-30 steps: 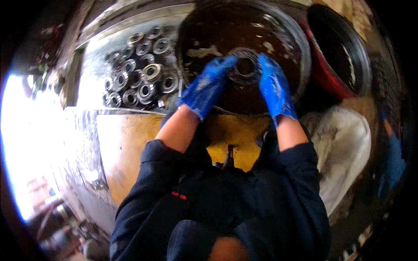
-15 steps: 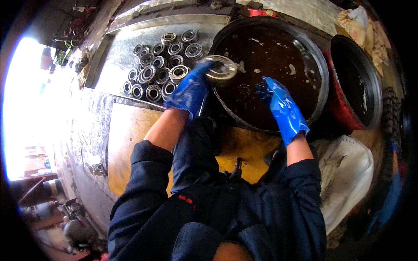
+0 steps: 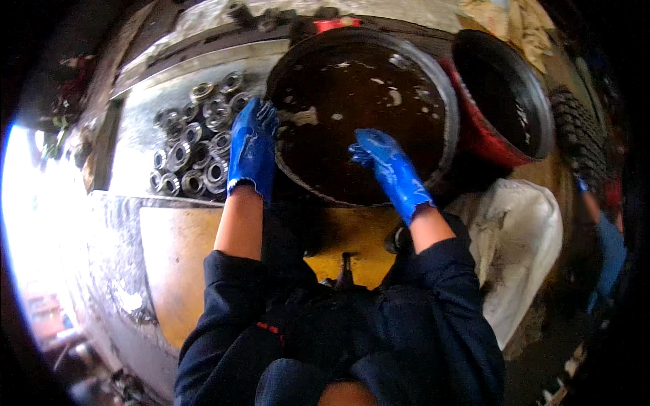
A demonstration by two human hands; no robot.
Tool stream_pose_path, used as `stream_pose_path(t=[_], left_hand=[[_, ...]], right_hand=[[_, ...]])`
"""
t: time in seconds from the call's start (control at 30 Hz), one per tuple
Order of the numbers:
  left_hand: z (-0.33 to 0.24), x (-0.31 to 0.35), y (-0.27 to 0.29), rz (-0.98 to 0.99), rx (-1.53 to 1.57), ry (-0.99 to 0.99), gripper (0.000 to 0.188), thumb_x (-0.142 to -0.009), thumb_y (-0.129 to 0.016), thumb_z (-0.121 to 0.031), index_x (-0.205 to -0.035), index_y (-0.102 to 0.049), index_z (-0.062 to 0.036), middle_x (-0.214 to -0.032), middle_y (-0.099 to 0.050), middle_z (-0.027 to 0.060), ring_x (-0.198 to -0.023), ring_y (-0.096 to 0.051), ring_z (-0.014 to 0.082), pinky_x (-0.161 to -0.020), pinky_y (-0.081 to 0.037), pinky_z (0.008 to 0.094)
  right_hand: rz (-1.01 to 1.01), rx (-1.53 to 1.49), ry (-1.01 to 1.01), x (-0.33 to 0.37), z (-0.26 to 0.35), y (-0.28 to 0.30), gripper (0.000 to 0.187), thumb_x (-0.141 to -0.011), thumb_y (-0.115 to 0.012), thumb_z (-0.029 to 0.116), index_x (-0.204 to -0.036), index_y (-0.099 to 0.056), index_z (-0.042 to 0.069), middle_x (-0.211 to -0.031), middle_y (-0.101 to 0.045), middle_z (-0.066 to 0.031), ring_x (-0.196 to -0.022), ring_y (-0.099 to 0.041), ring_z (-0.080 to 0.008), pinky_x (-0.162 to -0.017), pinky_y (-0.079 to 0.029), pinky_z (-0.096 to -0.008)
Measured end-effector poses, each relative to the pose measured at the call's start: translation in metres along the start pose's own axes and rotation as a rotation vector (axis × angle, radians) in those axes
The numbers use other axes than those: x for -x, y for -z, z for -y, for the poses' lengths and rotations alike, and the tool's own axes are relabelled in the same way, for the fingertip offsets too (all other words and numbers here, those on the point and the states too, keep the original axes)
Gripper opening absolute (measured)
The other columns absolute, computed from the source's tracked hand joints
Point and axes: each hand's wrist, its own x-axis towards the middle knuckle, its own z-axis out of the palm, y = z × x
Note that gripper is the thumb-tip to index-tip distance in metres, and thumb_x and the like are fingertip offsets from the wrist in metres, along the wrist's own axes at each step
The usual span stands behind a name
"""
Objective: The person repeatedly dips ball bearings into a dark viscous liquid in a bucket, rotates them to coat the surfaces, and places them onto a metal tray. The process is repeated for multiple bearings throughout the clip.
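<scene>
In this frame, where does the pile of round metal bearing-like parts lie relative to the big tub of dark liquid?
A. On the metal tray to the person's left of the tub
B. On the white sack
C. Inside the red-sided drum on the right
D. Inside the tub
A. The metal rings sit clustered on the grey tray left of the tub, just beside the gloved left hand; the right hand is over the dark liquid.
</scene>
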Motion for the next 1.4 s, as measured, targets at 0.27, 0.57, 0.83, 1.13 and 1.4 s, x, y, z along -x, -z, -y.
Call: stream_pose_path(t=[0.27,0.57,0.83,1.13,1.4], left_hand=[[0.008,-0.017,-0.052,-0.025,-0.131,-0.155,0.043,-0.108,-0.049,-0.015,-0.146,-0.049,0.0044,-0.142,-0.062,0.0194,-0.131,-0.061,0.0285,-0.110,-0.050,0.0386],[-0.015,-0.035,-0.015,-0.181,0.381,-0.177,0.042,-0.109,-0.042,-0.008,-0.148,-0.042,0.0078,-0.148,-0.053,0.0239,-0.137,-0.054,0.0314,-0.117,-0.044,0.0408],[-0.033,-0.035,0.000,-0.213,0.862,0.205,0.045,-0.109,-0.046,-0.018,-0.149,-0.045,0.0034,-0.149,-0.053,0.0225,-0.137,-0.054,0.0330,-0.114,-0.047,0.0431],[-0.024,-0.031,0.035,-0.281,0.919,0.269,0.046,-0.108,-0.048,-0.020,-0.148,-0.046,0.0016,-0.149,-0.054,0.0209,-0.137,-0.055,0.0328,-0.112,-0.048,0.0443],[-0.010,-0.049,0.017,-0.222,0.996,0.325,0.047,-0.107,-0.050,-0.022,-0.148,-0.047,-0.0001,-0.149,-0.055,0.0194,-0.136,-0.056,0.0327,-0.111,-0.049,0.0454]], right_hand=[[-0.315,0.261,-0.158,-0.018,-0.017,0.070,0.044,-0.093,-0.076,0.033,-0.129,-0.065,0.009,-0.111,-0.071,-0.0048,-0.095,-0.067,-0.0156,-0.079,-0.052,-0.0296],[-0.194,0.247,-0.086,-0.047,0.050,0.047,0.069,-0.091,-0.076,0.031,-0.149,-0.049,0.004,-0.137,-0.062,-0.0141,-0.117,-0.062,-0.0263,-0.100,-0.051,-0.0427],[-0.419,0.170,-0.263,-0.195,-0.029,0.138,0.055,-0.089,-0.075,0.034,-0.132,-0.063,0.003,-0.120,-0.069,-0.0183,-0.103,-0.063,-0.0287,-0.087,-0.052,-0.0477],[-0.097,0.708,-0.178,-0.212,-0.013,0.020,0.031,-0.089,-0.069,0.032,-0.098,-0.075,0.003,-0.090,-0.072,-0.0147,-0.082,-0.066,-0.0239,-0.074,-0.050,-0.0422],[-0.431,1.864,-0.061,-0.233,0.014,0.044,0.046,-0.083,-0.074,0.026,-0.120,-0.068,0.000,-0.124,-0.069,-0.0261,-0.117,-0.067,-0.0423,-0.098,-0.054,-0.0521]])
